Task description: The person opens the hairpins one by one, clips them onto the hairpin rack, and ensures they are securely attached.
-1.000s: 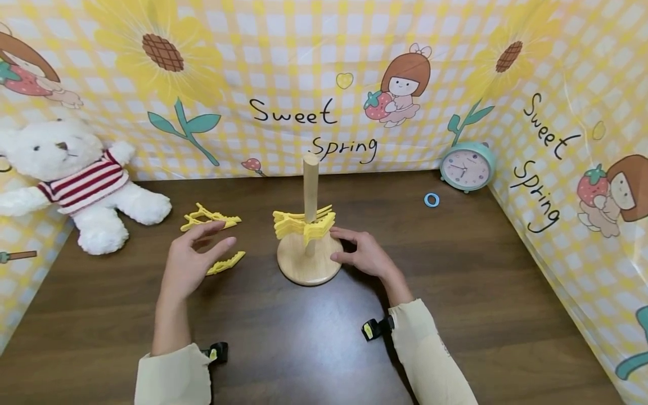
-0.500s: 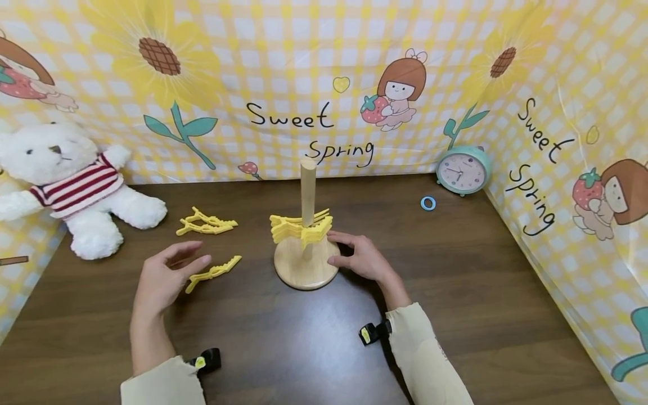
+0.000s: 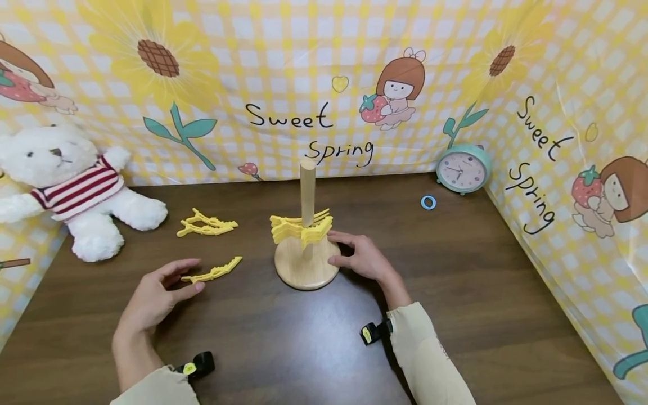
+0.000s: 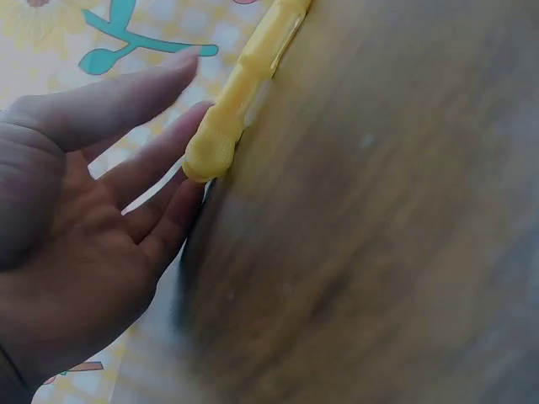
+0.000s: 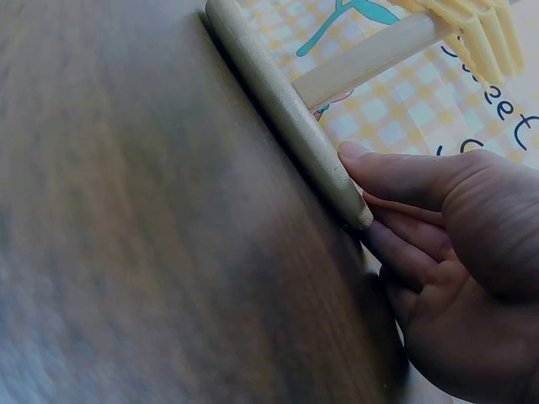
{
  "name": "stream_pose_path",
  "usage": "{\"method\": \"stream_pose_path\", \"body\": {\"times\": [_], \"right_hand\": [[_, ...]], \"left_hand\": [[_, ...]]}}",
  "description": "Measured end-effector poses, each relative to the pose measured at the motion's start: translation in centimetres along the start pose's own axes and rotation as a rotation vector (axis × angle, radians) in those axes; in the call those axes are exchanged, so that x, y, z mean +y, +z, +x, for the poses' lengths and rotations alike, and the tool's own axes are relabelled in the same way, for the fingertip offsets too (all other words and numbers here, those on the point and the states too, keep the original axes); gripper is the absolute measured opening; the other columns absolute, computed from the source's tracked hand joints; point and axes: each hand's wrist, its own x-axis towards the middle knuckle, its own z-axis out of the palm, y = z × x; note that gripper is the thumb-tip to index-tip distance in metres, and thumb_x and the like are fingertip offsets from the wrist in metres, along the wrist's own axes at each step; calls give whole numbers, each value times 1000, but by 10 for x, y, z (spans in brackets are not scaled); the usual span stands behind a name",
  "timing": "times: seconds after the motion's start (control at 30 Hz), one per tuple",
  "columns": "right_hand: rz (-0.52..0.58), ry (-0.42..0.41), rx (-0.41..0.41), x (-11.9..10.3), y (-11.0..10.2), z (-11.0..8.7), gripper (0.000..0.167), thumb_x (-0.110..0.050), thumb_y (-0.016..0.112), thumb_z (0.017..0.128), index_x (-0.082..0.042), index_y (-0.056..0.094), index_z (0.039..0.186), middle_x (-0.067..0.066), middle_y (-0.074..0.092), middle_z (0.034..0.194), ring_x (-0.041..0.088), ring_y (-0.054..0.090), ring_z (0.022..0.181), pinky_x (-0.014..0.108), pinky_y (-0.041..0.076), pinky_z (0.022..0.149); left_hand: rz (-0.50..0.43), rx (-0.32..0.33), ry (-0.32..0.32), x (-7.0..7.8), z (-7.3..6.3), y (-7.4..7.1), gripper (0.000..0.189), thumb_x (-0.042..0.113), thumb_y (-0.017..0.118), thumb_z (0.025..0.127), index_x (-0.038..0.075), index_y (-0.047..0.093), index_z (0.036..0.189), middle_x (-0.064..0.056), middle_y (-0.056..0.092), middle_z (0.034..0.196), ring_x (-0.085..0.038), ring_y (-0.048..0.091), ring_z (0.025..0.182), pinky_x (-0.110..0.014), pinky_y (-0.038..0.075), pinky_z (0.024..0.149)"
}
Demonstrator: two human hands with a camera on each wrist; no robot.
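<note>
A yellow alligator hair clip (image 3: 219,272) lies on the table, left of a round wooden stand (image 3: 306,271). My left hand (image 3: 151,295) is around the clip's near end, thumb and fingers spread apart. In the left wrist view, the rounded end of that clip (image 4: 210,151) is beside the fingertips, with the thumb clear of it. Several more yellow clips (image 3: 304,229) are clamped in a cluster around the stand's upright post (image 3: 307,194). My right hand (image 3: 367,259) holds the right edge of the stand's base (image 5: 295,126), its thumb (image 5: 358,160) on the upper face and fingers at the rim.
More yellow clip pieces (image 3: 207,224) lie farther back on the brown table (image 3: 283,343). A white teddy bear (image 3: 76,180) sits at the back left. At the back right are a blue ring (image 3: 428,202) and a mint alarm clock (image 3: 463,170). Checked cloth (image 3: 283,73) lines the walls.
My left hand has moved left and toward me, away from the farther clips, and down to the near clip's end. My right hand has stayed at the stand's base.
</note>
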Motion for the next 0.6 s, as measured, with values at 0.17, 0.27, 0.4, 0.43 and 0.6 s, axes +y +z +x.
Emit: {"method": "stream_pose_path", "body": {"times": [0.17, 0.27, 0.4, 0.43, 0.6], "right_hand": [[1, -13, 3, 2, 3, -1, 57, -18, 79, 91, -5, 59, 142, 7, 55, 147, 24, 44, 141, 44, 37, 114], [5, -17, 0, 2, 5, -1, 56, -18, 79, 90, -4, 60, 141, 7, 55, 147, 24, 45, 140, 44, 37, 114], [6, -16, -9, 1, 5, 0, 56, -18, 79, 91, -4, 59, 142, 6, 55, 147, 23, 44, 141, 43, 37, 113], [8, -17, -9, 1, 4, 0, 56, -18, 79, 91, -4, 59, 142, 6, 55, 148, 24, 43, 141, 44, 37, 113], [11, -16, 3, 1, 1, 1, 56, -16, 78, 91, -3, 59, 141, 6, 55, 147, 24, 43, 142, 44, 36, 114]], "left_hand": [[62, -26, 94, -4, -2, -2, 52, 17, 82, 88, 6, 64, 135, -16, 58, 136, 2, 52, 109, -9, 42, 85], [101, -6, 95, -5, -1, -2, 50, 12, 81, 88, 5, 64, 134, -17, 57, 137, -6, 52, 112, -7, 39, 86], [111, 31, -12, -4, 2, -1, 50, 13, 79, 90, 1, 62, 135, -22, 53, 138, -25, 51, 115, -8, 40, 81], [104, 41, -38, -4, 2, 0, 50, 14, 79, 91, 0, 61, 136, -23, 53, 138, -27, 52, 115, -9, 40, 79], [96, 60, -111, 0, 6, 4, 54, 19, 80, 90, -1, 60, 137, -24, 55, 133, -31, 54, 114, -10, 42, 76]]}}
